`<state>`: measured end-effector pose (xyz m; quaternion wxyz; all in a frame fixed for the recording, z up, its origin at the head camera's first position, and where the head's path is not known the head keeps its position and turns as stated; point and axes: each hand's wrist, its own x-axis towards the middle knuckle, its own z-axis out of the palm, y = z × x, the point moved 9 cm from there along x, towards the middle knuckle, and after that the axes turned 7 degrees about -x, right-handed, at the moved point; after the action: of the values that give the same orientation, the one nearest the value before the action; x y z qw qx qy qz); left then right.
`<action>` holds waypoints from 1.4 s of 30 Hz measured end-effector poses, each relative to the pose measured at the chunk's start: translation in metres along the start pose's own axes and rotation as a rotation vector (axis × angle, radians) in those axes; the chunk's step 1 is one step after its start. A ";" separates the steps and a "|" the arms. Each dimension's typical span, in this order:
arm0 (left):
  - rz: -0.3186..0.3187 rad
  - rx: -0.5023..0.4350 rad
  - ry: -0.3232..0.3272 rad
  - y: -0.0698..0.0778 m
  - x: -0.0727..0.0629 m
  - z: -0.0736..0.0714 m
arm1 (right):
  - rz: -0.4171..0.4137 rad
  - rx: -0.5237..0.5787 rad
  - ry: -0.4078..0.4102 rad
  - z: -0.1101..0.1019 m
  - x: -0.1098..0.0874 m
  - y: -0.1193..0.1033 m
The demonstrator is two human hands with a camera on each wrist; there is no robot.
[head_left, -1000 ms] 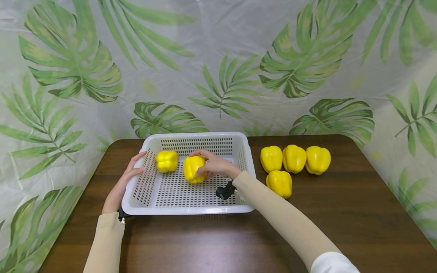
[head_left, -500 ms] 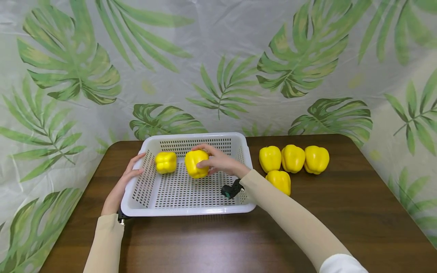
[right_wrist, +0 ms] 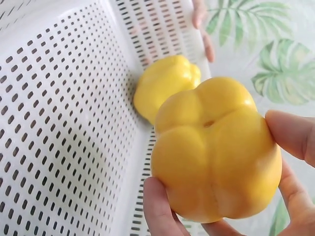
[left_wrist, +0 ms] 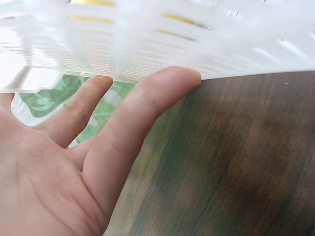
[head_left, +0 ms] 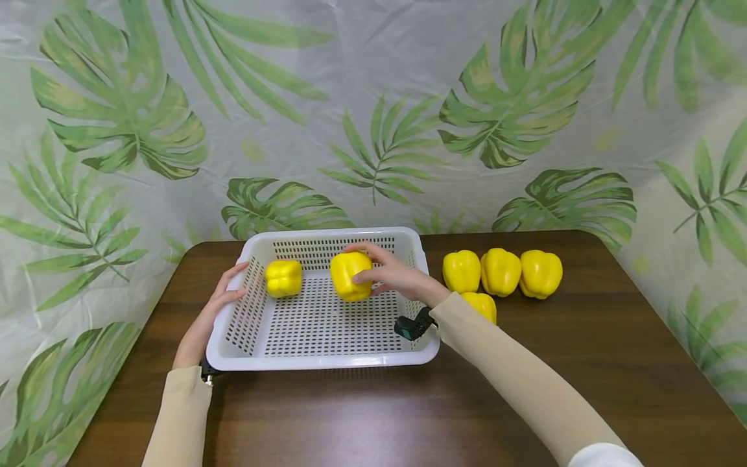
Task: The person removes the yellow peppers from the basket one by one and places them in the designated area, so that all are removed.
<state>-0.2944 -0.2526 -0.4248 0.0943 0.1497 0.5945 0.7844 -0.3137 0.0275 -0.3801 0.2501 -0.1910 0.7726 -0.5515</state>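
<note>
My right hand (head_left: 405, 277) grips a yellow bell pepper (head_left: 347, 275) over the white perforated basket (head_left: 327, 362), thumb and fingertips around its sides. In the right wrist view the held pepper's lobed end faces the camera. Another yellow bell pepper (head_left: 283, 279) lies in the basket near its left wall; in the right wrist view it appears behind the held one. Outside the basket on the left, my left hand (head_left: 204, 318) rests its extended fingers (left_wrist: 128, 118) against the outer wall.
Several yellow bell peppers (head_left: 540, 274) sit on the brown wooden table (head_left: 583, 363) to the right of the basket. The right forearm partly hides the nearest of them. A leaf-patterned cloth (head_left: 385, 136) hangs behind the table.
My right hand has lifted the bell pepper from the middle of the basket and shifted it rightward. The left hand and the other pepper in the basket stay put.
</note>
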 end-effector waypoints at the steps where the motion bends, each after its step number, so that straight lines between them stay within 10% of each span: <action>1: 0.003 -0.001 -0.001 0.000 0.000 0.000 | -0.004 0.002 0.000 -0.001 -0.001 0.000; 42: 0.018 0.019 -0.005 -0.001 0.002 0.000 | -0.053 0.010 0.078 -0.062 -0.059 -0.001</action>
<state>-0.2960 -0.2519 -0.4253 0.0874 0.1579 0.6005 0.7790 -0.3032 0.1075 -0.3527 0.2063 -0.1885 0.7735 -0.5688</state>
